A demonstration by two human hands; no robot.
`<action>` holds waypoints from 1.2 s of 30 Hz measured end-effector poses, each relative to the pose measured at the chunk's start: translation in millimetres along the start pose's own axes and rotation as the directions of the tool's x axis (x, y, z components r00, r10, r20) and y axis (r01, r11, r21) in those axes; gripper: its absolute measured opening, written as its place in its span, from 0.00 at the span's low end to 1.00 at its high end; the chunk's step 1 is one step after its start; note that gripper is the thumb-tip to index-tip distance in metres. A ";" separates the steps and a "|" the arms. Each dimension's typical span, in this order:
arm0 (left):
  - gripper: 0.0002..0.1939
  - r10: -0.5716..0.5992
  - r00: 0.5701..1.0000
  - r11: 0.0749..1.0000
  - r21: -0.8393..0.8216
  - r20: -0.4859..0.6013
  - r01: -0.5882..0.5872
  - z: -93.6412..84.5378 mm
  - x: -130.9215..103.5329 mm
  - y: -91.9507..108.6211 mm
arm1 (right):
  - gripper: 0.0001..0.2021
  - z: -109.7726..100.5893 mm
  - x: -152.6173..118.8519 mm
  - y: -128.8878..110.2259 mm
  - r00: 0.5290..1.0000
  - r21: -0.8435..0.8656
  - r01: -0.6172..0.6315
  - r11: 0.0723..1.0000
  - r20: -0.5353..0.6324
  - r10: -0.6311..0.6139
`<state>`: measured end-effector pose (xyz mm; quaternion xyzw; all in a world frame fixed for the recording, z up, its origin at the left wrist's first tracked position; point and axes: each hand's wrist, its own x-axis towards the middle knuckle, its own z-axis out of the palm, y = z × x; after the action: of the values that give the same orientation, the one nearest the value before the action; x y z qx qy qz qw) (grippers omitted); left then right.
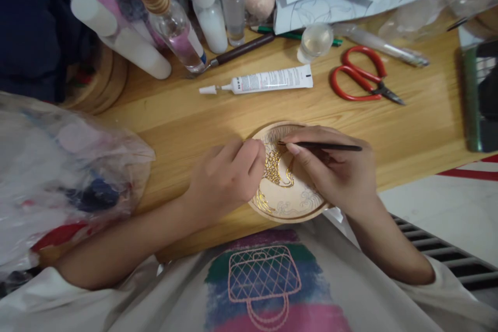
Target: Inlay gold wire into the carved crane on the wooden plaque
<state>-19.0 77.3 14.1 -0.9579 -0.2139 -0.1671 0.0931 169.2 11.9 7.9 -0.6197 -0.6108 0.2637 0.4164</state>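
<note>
Round wooden disc [286, 199], part-covered in gold linework, lies at the table's [171, 150] near edge between both hands. Left hand [229, 171], at its 9 o'clock, is curled in; whether it grips anything cannot be told. Right hand [338, 171], at 3 o'clock, pinches a dark slim tool [327, 146]. At 12, white tube [272, 80]: printed, too small to read. At 1, red-handled scissors [363, 78]. At 11, bottle [175, 36], label illegible

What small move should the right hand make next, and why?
Probably work the black tool from the gold toward the upper drawn lines: those look bare of gold, the right hand holds the tool nearby, and the left hand covers part of the disc.
</note>
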 end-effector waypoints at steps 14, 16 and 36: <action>0.09 0.005 1.000 1.000 -0.009 -0.008 -0.005 -0.9 1.5 0.6 | 0.08 1.8 0.6 2.2 1.000 -0.009 0.019 1.000 0.018 -0.019; 0.09 0.010 1.000 1.000 -0.013 -0.007 -0.010 -1.0 2.0 0.7 | 0.08 2.0 0.7 2.3 1.000 -0.012 0.020 1.000 0.017 -0.020; 0.11 -0.112 0.994 0.993 -0.022 0.013 0.112 3.9 -0.4 1.4 | 0.07 5.1 -5.8 8.5 0.996 -0.020 0.093 0.995 -0.016 -0.093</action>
<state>-17.7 76.9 10.2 -0.9465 -0.2658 -0.1687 0.0714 168.8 8.0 -2.9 -0.5969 -0.6380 0.2328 0.4272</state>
